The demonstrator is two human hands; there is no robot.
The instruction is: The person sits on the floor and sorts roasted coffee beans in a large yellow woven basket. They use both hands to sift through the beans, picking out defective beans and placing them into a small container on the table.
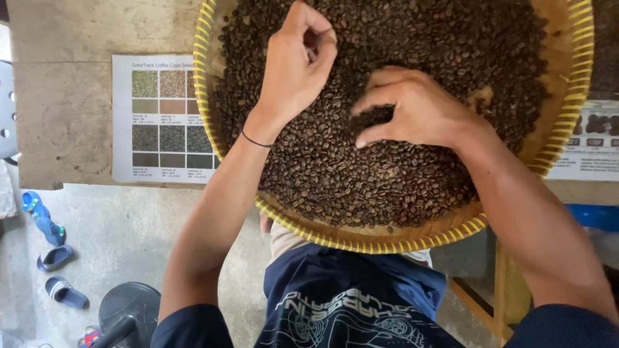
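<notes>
Head view, looking straight down. A wide round woven tray (206,96) with a yellow-striped rim, resting on a worn wooden table (71,103) and hanging over its near edge above the lap. Dark roasted coffee beans (361,174) heaped across nearly the whole tray, bare wood showing at the upper right edge.

Left hand (293,71) raised just above the beans near the top of the pile, fingers curled in toward the thumb in a pinch; whether a bean sits between the fingertips cannot be told. A thin dark band around that wrist.

Right hand (419,109) lying on the beans near the middle of the tray, fingers spread and bent, tips pressed into the pile, nothing clasped.

Left of the tray, partly tucked under its rim, a printed chart (155,122) with squares of green, tan and brown colour samples. Another printed sheet (590,145) at the right edge of the table.

Below, a dark blue shirt (348,303) with pale line art. On the concrete floor at the left, blue sandals (51,258) scattered, and a round black stool (129,309) near them.
</notes>
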